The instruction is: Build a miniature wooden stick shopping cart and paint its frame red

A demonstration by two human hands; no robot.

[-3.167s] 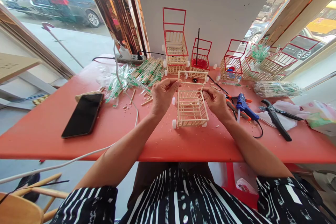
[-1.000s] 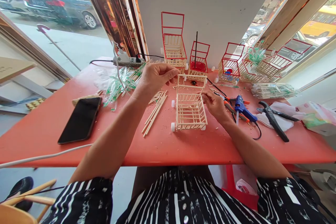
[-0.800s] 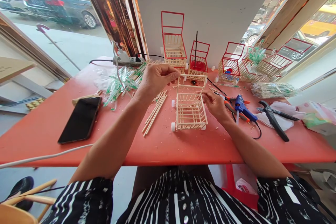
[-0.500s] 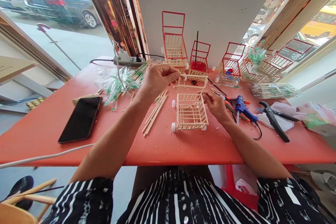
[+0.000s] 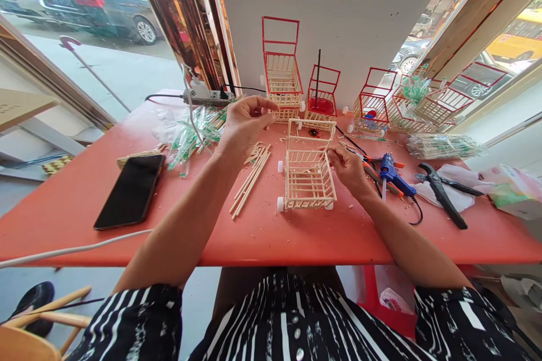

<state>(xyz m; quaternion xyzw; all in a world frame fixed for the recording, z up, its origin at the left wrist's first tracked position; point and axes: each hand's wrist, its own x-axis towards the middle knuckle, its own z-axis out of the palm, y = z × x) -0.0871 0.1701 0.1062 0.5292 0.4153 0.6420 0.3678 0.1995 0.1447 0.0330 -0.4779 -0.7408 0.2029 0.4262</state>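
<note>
R hand pinches far-right corner of stick cart; L hand, thumb & finger apart, just left of handle. Prob. best: R light & steady, no bumps.

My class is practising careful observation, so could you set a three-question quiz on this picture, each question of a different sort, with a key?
1. Short answer: Which of the person's hands touches the plain cart in front?
2. Multiple choice: The glue gun is mainly: A) yellow, B) blue, C) white.
3. Fill in the blank: From the person's side, the phone lies to the ____ of the loose sticks.

Key:
1. The right hand; the left hand is apart from it.
2. B
3. left
</note>
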